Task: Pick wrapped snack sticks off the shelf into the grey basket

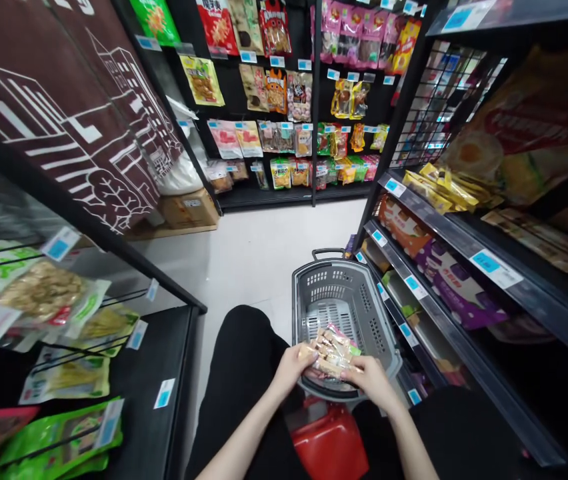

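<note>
Between my two hands is a clear plastic snack packet [333, 350] with tan pieces inside and some pink and green print. My left hand [291, 367] grips its left edge, and my right hand [371, 380] grips its right edge, thumbs on top. The packet is held over the near end of a grey shopping basket [308, 303] that stands on the floor. Part of the basket's near end is hidden by the packet and my hands. What lies under the packet cannot be made out.
A red bag-like object [331, 445] is between my black-clad legs. Shelves [464, 280] with boxes and packets run close along my right. Hanging snack bags [84, 320] are on my left. A black rack [264, 197] of snacks stands ahead, with a cardboard box [191, 210] beside it.
</note>
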A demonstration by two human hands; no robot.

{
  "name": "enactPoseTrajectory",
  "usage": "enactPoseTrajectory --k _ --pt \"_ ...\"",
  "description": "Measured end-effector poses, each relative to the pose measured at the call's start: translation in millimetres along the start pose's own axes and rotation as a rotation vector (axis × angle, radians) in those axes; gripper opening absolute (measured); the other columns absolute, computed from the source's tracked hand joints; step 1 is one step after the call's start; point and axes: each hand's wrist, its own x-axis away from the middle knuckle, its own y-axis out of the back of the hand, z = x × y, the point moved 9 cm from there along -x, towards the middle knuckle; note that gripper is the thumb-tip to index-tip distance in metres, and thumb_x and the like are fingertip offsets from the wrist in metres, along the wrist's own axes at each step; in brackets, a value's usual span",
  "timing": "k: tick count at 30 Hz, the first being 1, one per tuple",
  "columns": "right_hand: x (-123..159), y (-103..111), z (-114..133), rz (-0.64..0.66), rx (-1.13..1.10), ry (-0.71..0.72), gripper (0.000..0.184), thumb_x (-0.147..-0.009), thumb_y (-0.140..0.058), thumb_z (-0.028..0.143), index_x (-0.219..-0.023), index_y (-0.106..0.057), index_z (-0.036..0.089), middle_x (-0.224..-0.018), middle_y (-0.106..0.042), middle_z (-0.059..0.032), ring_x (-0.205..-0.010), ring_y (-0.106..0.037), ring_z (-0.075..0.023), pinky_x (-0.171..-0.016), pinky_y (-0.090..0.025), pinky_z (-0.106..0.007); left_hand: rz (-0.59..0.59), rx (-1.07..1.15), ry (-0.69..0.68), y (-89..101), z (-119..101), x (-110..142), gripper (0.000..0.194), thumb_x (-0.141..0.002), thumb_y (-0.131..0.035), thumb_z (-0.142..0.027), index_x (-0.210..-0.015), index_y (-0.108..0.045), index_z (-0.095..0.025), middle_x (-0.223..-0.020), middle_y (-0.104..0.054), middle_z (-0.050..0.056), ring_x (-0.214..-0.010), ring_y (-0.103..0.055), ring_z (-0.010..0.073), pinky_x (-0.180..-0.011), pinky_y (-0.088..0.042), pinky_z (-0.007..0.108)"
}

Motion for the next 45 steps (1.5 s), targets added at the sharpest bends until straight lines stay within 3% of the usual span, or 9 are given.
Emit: enactPoseTrajectory --k 4,9,13,17,21,24,32,40,45 --pt "1.3 -5.6 -18.9 0.129 -0.224 -0.047 0.044 -0.066 -0.061 0.054 -0.079 -0.061 0.012 -0.066 -0.056 -0.0031 -0.047 -0.050 -0.0127 -0.044 -0.039 -0.025 -0.003 0.042 0.021 2.8 4.5 -2.3 0.057 -0.052 -0.073 -0.056 -0.078 -0.054 -0.009 -0.067 -0.067 0.008 -0.058 -0.065 0.0219 -0.058 -0.054 0.031" --pt "12.1 5.7 -27.2 0.203 -0.624 -0.075 0.043 -0.066 -0.072 0.037 -0.101 -0.059 0.016 -0.089 -0.064 -0.0063 -0.070 -0.064 -0.0186 -0.058 -0.046 -0.025 0.000 0.133 0.057 2.7 5.0 -1.3 0.066 -0.056 -0.073 -0.051 -0.103 -0.048 -0.013 -0.082 -0.067 0.008 -0.063 -0.067 0.0249 -0.058 -0.055 0.033" --pt "20.0 23.3 -34.4 0.134 -0.823 -0.127 0.029 -0.067 -0.073 0.035 -0.084 -0.063 0.013 -0.092 -0.064 -0.0073 -0.089 -0.064 -0.0227 -0.076 -0.049 -0.029 0.043 0.265 0.088 -2.4 1.0 2.3 0.041 -0.068 -0.071 -0.035 -0.096 -0.049 -0.012 -0.080 -0.066 0.009 -0.069 -0.068 0.0238 -0.061 -0.056 0.030" --pt "20.0 33.9 -31.7 0.084 -0.926 -0.057 0.047 -0.060 -0.078 0.036 -0.099 -0.063 0.014 -0.101 -0.064 -0.0116 -0.100 -0.060 -0.0213 -0.085 -0.046 -0.028 0.152 0.338 0.125 -12.8 -1.7 7.3 0.040 -0.069 -0.072 -0.028 -0.097 -0.055 -0.006 -0.094 -0.066 0.018 -0.086 -0.066 0.0246 -0.072 -0.055 0.027" --pt "11.2 43.3 -47.6 -0.124 -0.716 -0.098 0.053 -0.062 -0.071 0.053 -0.093 -0.062 0.012 -0.075 -0.066 -0.0100 -0.062 -0.062 -0.0155 -0.049 -0.041 -0.021 0.133 0.138 0.082 -9.5 0.1 4.0 0.049 -0.065 -0.073 -0.041 -0.096 -0.058 -0.005 -0.087 -0.068 0.016 -0.073 -0.067 0.0195 -0.063 -0.054 0.023" --pt "6.3 57.9 -55.3 -0.300 -0.427 -0.078 0.058 -0.065 -0.057 0.068 -0.073 -0.060 0.011 -0.047 -0.050 -0.0013 -0.036 -0.038 -0.0090 -0.037 -0.022 -0.021 0.063 -0.096 0.027 -1.5 2.6 -1.5 0.060 -0.065 -0.062 -0.062 -0.086 -0.059 -0.007 -0.058 -0.065 0.008 -0.041 -0.056 0.0128 -0.039 -0.043 0.020" --pt "10.5 82.7 -50.3 -0.430 -0.221 -0.011 0.054 -0.067 -0.054 0.066 -0.050 -0.043 0.016 -0.049 -0.032 0.0026 -0.050 -0.029 -0.0098 -0.049 -0.022 -0.024 0.032 -0.243 -0.029 -0.8 3.6 -5.9 0.055 -0.061 -0.061 -0.066 -0.055 -0.050 -0.012 -0.038 -0.043 -0.004 -0.035 -0.035 0.0043 -0.038 -0.025 0.017" --pt "7.7 75.9 -46.3 -0.375 -0.138 -0.010 0.055 -0.076 -0.041 0.067 -0.060 -0.047 0.015 -0.057 -0.043 -0.0015 -0.057 -0.039 -0.0133 -0.054 -0.031 -0.025 0.011 -0.327 -0.066 -0.4 0.3 -5.6 0.057 -0.071 -0.042 -0.070 -0.053 -0.039 -0.016 -0.040 -0.030 -0.006 -0.039 -0.024 0.0048 -0.043 -0.020 0.019" --pt "-1.8 75.1 -70.4 -0.370 0.023 -0.044 0.055 -0.077 -0.036 0.068 -0.063 -0.050 0.017 -0.063 -0.053 -0.0058 -0.063 -0.049 -0.0182 -0.057 -0.036 -0.028 -0.084 -0.611 -0.091 10.9 3.3 -7.9 0.049 -0.071 -0.050 -0.058 -0.049 -0.043 -0.015 -0.046 -0.040 -0.001 -0.048 -0.034 0.0086 -0.049 -0.022 0.021"
